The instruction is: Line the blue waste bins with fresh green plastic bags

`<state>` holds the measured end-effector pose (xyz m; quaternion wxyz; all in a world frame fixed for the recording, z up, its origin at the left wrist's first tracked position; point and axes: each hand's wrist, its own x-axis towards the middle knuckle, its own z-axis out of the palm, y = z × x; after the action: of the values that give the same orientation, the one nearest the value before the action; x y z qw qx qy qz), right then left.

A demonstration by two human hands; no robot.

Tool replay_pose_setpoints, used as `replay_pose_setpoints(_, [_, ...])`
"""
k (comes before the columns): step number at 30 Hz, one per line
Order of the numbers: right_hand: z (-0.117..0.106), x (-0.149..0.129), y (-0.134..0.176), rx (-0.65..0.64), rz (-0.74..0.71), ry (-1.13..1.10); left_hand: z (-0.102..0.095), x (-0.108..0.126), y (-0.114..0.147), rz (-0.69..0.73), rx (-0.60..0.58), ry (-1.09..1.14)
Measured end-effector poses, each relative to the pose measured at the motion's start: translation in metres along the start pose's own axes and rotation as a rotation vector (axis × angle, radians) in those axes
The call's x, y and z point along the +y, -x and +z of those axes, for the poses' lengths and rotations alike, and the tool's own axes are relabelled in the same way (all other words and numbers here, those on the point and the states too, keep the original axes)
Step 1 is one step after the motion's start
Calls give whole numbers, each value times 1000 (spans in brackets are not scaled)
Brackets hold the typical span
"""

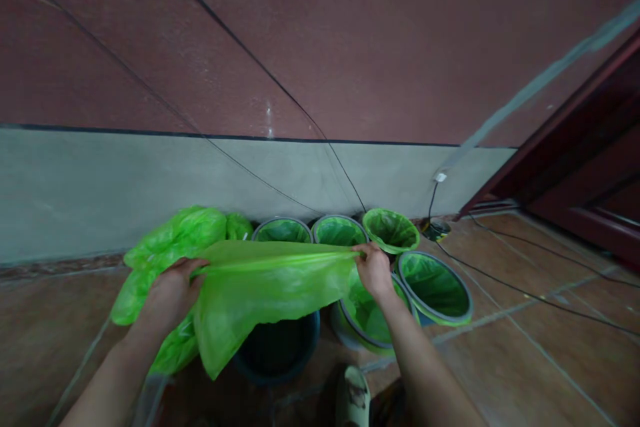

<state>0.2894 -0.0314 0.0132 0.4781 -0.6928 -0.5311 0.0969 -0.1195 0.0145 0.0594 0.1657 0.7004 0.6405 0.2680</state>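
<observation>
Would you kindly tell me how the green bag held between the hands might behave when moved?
The green bag is probably floppy: its lower corner droops below the left hand. Its thin-looking film suggests it is light for its size. The soft sheen hints it may be slippery.

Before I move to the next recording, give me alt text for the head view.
A left hand and right hand hold a translucent green plastic bag spread above a dark round bin. Green-lined round bins stand behind and right; crumpled green plastic bags lie at left.
</observation>
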Motion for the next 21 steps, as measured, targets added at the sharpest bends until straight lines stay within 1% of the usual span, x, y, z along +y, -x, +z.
replay_pose_setpoints(1, [0, 0, 0, 0, 6, 8, 0, -2, 0, 25, -17, -109])
replay_pose_setpoints(3, [0, -1, -1, 1, 32, 30, -1, -6, 0, 18, -34, -225])
replay_pose_setpoints(5, [0, -1, -2, 8, 72, 29, -3, -10, 0, -15, 1, -272])
replay_pose_setpoints(7, [0, -1, -3, 15, 95, -11, -5, -12, 0, -23, 65, -248])
replay_pose_setpoints(11, [-1, -1, -4, 26, 82, -107, -9, -15, -3, 25, 169, -92])
replay_pose_setpoints(16, [0, -6, -4, 45, 75, -194, -7, -18, -6, -84, 176, 58])
replay_pose_setpoints(17, [0, -8, -4, 51, 67, -216, -6, -18, -7, -103, 193, 128])
replay_pose_setpoints(19, [0, -12, -3, 73, 29, -260, -4, -17, -9, -158, 229, 337])
replay_pose_setpoints(21, [0, -15, -3, 91, -26, -301, -3, -14, -9, -240, 214, 588])
